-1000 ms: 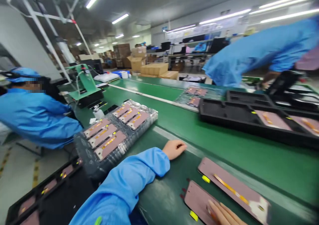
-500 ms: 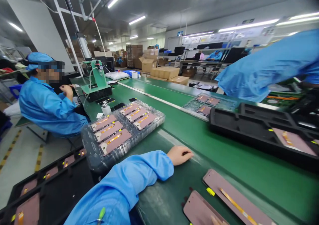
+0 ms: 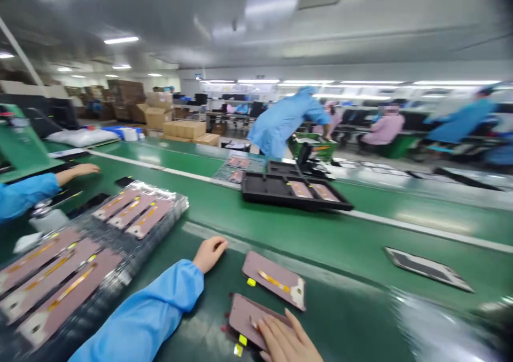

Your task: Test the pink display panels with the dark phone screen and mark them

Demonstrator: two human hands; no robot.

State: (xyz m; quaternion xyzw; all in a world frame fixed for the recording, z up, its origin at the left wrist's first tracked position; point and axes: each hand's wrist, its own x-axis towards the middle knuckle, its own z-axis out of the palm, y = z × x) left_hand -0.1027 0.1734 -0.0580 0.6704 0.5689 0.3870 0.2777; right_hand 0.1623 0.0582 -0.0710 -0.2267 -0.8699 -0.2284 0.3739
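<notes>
My left hand (image 3: pixel 210 253) rests on the green work surface with its fingers curled together; whether anything is inside them is hidden. Low in the view, my right hand (image 3: pixel 286 338) lies with its fingers spread over a pinkish phone-sized panel (image 3: pixel 244 314), which has yellow tabs on its lower left edge. Just beyond it lies a second such panel (image 3: pixel 276 279) with an orange flex strip and one yellow tab. At the left, a stack of clear plastic trays (image 3: pixel 160 228) bears several similar panels with orange strips.
Black trays (image 3: pixel 272 191) with two panels stand across the belt (image 3: pixel 216 212). A flat device (image 3: pixel 428 267) and clear plastic film (image 3: pixel 441 324) lie at the right. A co-worker's hand (image 3: pixel 80 173) reaches in at the left, near a bottle (image 3: pixel 50 220).
The view has swung to the right, bringing my right hand and the flat device into sight. The co-worker at the left now stretches an arm over the table. The co-worker across the belt appears farther away.
</notes>
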